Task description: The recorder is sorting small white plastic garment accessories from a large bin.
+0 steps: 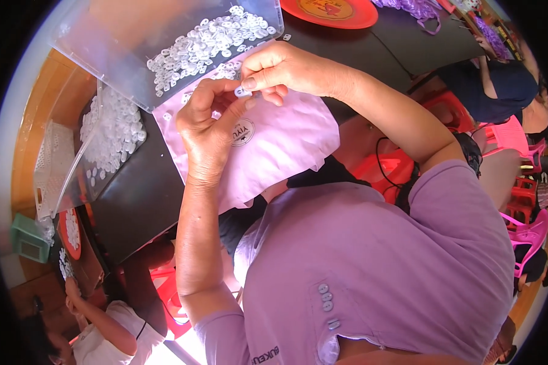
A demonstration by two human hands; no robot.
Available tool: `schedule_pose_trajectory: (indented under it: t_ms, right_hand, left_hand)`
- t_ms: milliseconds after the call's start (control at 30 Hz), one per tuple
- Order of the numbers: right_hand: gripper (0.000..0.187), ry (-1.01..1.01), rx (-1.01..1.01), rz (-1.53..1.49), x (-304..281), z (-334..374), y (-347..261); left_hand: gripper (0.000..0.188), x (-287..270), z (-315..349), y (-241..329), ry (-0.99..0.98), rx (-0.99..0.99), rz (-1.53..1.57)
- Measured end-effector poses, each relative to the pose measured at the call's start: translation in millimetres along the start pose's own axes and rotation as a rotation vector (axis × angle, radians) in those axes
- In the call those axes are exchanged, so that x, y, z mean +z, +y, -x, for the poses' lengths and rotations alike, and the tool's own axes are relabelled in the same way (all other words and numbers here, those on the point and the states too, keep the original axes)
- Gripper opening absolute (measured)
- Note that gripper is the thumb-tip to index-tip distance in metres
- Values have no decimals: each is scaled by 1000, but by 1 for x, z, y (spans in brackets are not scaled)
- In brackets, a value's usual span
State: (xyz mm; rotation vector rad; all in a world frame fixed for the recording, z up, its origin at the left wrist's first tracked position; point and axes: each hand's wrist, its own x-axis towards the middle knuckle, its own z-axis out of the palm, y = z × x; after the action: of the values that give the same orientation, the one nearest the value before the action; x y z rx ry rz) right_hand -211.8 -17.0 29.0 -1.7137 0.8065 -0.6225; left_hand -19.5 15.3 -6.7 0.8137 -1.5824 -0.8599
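A small white plastic piece (242, 92) with dark openings sits between the fingertips of both hands. My left hand (202, 121) pinches it from the left, thumb and forefinger closed about it. From the upper right, my right hand (280, 68) meets it with bent fingers, the thumb tip against it. Beneath the hands a pink cloth (292, 131) with a round printed mark drapes over the table edge. Several similar white pieces (225, 72) lie on the cloth behind my fingers. Just beyond stands a clear plastic bin (123, 82) holding a heap of white pieces (210, 42).
More white pieces (112, 131) fill a clear container on the left, beside a white perforated basket (53, 161). A red plate (366, 15) rests on the dark table (143, 191). Another person (112, 331) works at lower left; others sit among red and pink stools (508, 137) at right.
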Motion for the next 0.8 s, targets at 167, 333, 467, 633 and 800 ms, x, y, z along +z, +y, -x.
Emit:
schedule_pose_trajectory:
  t_ms: [167,333,467,633,800]
  right_hand:
    - [18,90,-3,-142,10,5,2]
    - [9,363,-318,305,0,31,2]
    - [7,754,-465,698,-35,88,28]
    - [8,768,-467,998,-46,145,43]
    - [16,816,-482,1132,-33,168,72]
  left_hand:
    - [21,2,-1,10,25,1,40]
    - [23,-10,1,34,326,-93,79]
    - [16,-51,-5,71,649,202,-238]
    - [22,-162,-45,85,793,121,-757]
    - [18,-177,-50,79,620,325,-1370]
